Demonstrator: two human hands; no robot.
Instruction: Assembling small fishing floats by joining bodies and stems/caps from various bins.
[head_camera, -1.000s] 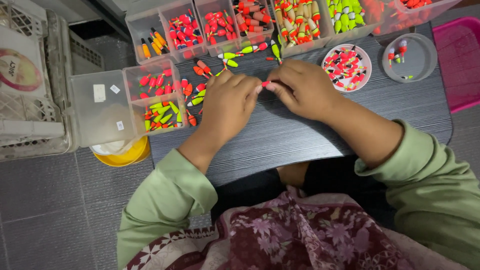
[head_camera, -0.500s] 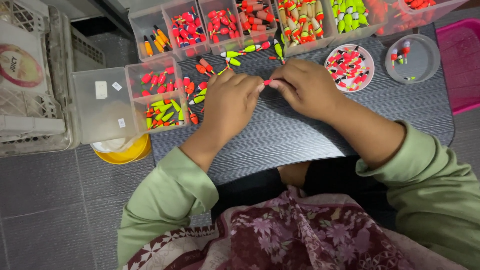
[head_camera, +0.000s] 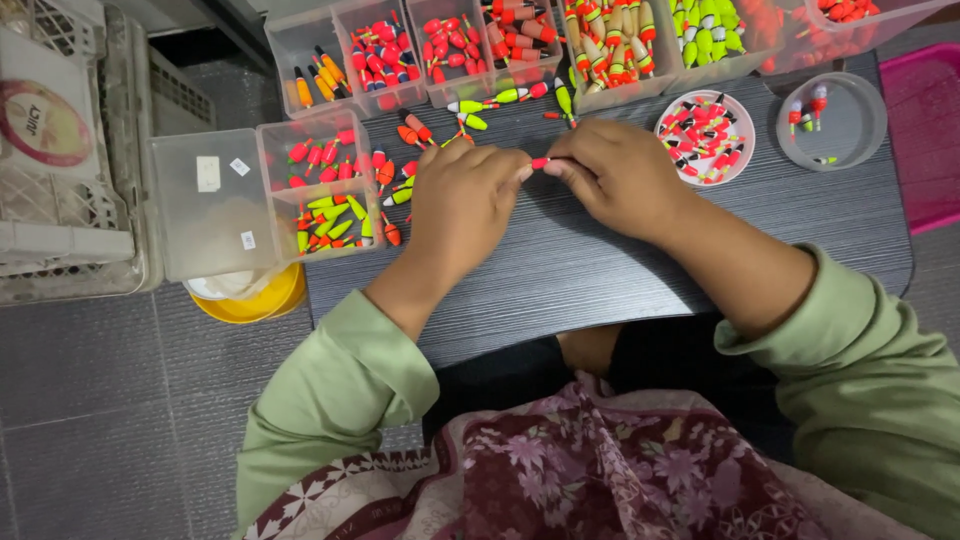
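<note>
Over the dark grey wood-grain worktop (head_camera: 600, 260), left hand (head_camera: 462, 205) and right hand (head_camera: 620, 175) meet fingertip to fingertip, both pinching one small red-orange plastic float (head_camera: 540, 162) between them, one end in each grip. Just left of the left hand: clear plastic box (head_camera: 215, 205) with red and green floats. Just right of the right hand: round white dish (head_camera: 668, 112) of mixed floats. Beyond both hands: row of clear compartment trays (head_camera: 300, 45).

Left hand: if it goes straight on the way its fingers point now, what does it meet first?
The left hand points right, so probably the small red float pinched between both hands, then the right hand.
</note>
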